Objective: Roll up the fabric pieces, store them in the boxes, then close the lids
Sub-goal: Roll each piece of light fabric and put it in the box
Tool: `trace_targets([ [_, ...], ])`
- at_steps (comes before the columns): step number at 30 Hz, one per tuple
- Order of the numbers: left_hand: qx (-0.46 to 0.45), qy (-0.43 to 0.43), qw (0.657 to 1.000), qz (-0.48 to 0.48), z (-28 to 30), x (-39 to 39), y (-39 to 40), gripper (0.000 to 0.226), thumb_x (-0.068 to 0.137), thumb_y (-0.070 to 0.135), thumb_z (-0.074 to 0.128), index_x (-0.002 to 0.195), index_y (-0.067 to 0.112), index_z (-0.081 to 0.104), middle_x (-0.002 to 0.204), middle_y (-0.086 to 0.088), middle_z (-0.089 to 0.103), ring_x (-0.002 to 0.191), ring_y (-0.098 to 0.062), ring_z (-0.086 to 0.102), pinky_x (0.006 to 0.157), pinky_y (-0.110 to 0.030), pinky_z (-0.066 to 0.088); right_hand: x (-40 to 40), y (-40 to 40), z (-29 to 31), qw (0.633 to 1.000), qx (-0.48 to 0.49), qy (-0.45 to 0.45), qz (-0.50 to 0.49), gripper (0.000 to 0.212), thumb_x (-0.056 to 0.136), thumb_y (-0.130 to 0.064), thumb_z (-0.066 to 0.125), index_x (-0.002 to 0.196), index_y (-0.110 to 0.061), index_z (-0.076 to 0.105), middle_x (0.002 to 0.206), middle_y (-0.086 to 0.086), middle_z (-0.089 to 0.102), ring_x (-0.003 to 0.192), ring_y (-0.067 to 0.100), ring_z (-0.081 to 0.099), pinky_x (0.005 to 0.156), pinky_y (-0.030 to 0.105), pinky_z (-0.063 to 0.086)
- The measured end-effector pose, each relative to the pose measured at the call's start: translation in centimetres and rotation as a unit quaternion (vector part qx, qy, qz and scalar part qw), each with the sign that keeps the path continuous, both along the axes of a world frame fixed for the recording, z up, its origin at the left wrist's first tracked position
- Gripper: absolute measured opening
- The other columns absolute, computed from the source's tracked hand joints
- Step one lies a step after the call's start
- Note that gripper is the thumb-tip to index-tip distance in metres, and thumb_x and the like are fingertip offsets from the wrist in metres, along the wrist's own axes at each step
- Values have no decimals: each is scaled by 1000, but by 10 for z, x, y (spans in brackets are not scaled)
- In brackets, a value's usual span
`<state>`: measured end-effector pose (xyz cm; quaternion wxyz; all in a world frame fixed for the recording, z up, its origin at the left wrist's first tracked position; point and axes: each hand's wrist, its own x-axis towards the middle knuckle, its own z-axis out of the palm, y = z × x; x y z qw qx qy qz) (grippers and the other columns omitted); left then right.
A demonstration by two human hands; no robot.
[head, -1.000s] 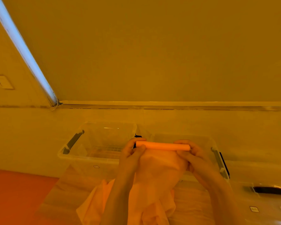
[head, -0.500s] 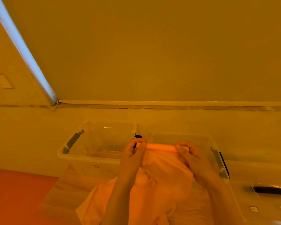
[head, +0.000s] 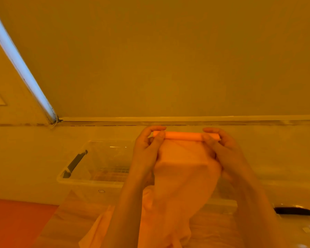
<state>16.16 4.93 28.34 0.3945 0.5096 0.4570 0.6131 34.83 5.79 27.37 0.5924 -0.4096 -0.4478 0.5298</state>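
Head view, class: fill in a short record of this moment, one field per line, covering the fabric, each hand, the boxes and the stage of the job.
fabric: orange cloth piece, top edge wound into a tight roll, the rest hanging loose
left hand: pinches the roll's left end
right hand: pinches the roll's right end
boxes: clear plastic storage box with dark handle, open, behind the hands; a second one mostly hidden
stage: rolling unfinished, nothing stored yet
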Motion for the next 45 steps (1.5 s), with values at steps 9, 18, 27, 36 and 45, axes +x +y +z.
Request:
trace_targets([
  [9, -86, 19, 996, 22, -31, -3, -13, 11, 93, 25, 58, 101, 30, 64, 85, 0, 64, 67, -13, 60, 55, -30, 47, -8, -15, -37, 996, -68, 51, 14, 10, 86, -13, 62, 95, -16, 67, 75, 0, 72, 64, 13, 68, 50, 26, 54],
  [18, -112, -37, 993, 18, -59, -13, -24, 18, 92, 14, 59, 108, 14, 66, 79, 0, 64, 56, -1, 58, 48, -19, 44, -16, -13, -58, 995, -98, 22, -9, 14, 93, -21, 56, 96, -20, 70, 81, -4, 74, 70, 9, 68, 58, 26, 54],
  [27, -154, -30, 987, 27, -67, -16, -21, 7, 89, 25, 63, 94, 27, 68, 86, 3, 71, 79, -13, 68, 72, -37, 55, -7, -17, -63, 994, -52, -71, 65, 25, 87, -35, 54, 108, -31, 66, 90, -6, 72, 74, 10, 67, 58, 24, 51],
  [36, -155, 67, 986, 14, -71, -8, -19, 21, 96, 40, 48, 101, 25, 63, 101, -5, 64, 93, -20, 62, 82, -41, 52, -10, -18, -61, 992, -34, -124, 20, 28, 87, -43, 51, 111, -34, 59, 104, -4, 62, 88, 12, 61, 65, 25, 48],
  [45, -143, 88, 985, 25, -72, -15, -20, 24, 96, 38, 48, 97, 19, 63, 80, -2, 54, 71, -12, 52, 63, -30, 40, -7, -16, -65, 974, 1, -224, 14, 15, 95, -26, 53, 102, -16, 62, 82, 0, 58, 62, 0, 53, 47, 10, 41],
])
